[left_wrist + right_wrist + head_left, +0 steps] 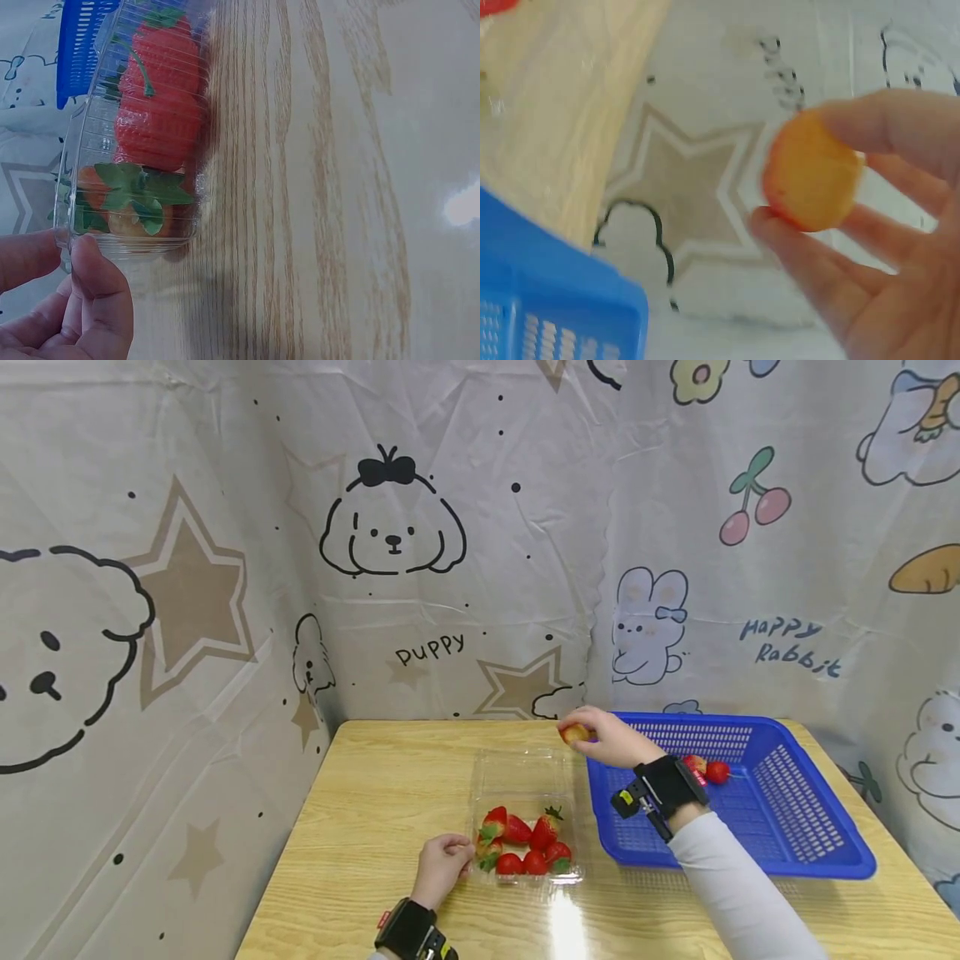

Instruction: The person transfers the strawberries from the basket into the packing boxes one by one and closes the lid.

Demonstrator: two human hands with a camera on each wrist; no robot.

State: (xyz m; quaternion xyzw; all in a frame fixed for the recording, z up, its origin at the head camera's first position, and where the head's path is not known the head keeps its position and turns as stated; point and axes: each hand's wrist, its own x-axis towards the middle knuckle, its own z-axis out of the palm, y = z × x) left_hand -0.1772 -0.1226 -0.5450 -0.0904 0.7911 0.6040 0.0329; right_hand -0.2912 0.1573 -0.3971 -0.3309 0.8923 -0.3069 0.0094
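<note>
My right hand (611,742) holds a round yellow-and-red fruit (814,172) between thumb and fingers, up in the air over the back left corner of the blue basket (817,860). My left hand (442,864) pinches the rim of a clear plastic box (75,142) at its front left corner. The box lies with its hinged lid (521,771) folded back. Inside it are several strawberries (543,833) with green leaves and round red cherries (510,863) along the front.
In the blue basket, to the right of the box, lie a red cherry (717,772) with a stem and a red-and-yellow fruit (696,765), partly hidden by my right wrist. A printed curtain (517,635) hangs behind the wooden table (375,793).
</note>
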